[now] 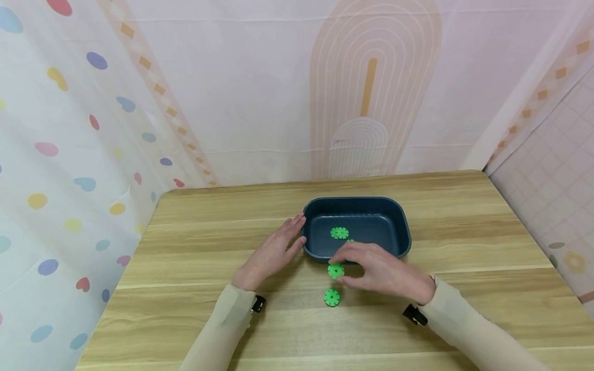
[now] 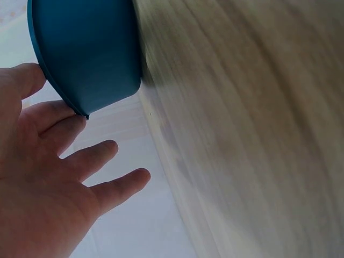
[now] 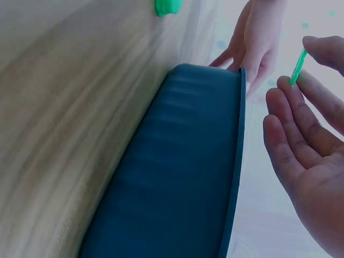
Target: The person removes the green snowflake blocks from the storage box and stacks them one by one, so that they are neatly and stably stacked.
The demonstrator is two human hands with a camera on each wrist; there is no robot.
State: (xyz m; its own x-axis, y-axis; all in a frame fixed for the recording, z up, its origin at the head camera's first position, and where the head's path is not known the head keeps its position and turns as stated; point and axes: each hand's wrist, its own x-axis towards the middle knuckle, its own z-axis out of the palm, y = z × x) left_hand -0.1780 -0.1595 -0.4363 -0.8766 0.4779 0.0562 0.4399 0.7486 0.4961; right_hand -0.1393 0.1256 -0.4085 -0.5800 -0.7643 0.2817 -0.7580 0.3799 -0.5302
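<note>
A: What do you see at the left of the blue container [image 1: 357,206]?

B: There is the left grip [image 1: 273,251], a bare hand coming from a pale sleeve [image 1: 218,330]. It is released: the fingers are extended, and the fingertips touch the left rim of the container.

A: And at the near side of the container?

B: One green disc [image 1: 329,299] lies flat on the worktop [image 1: 278,340], in front of the container. It is round and of bright colour, with a small hole in the middle and many notches around the edge, so it resembles a little flower. Slightly to the right, the held disc [image 1: 332,272], of the same form, is by the near rim.

A: Does the container have something inside?

B: Yes, two overlapping discs [image 1: 344,233] rest on its floor, a little left of the middle, equally green and notched. To the right of them is a partly hidden disc [image 1: 350,240]; I can see only its upper edge.

A: Which hand has the held disc?

B: The right grip [image 1: 380,268], at the container's front right side. It is grasping this disc between thumb and fingers. In the right wrist view the disc appears edge-on, and it is quite thin.
</note>
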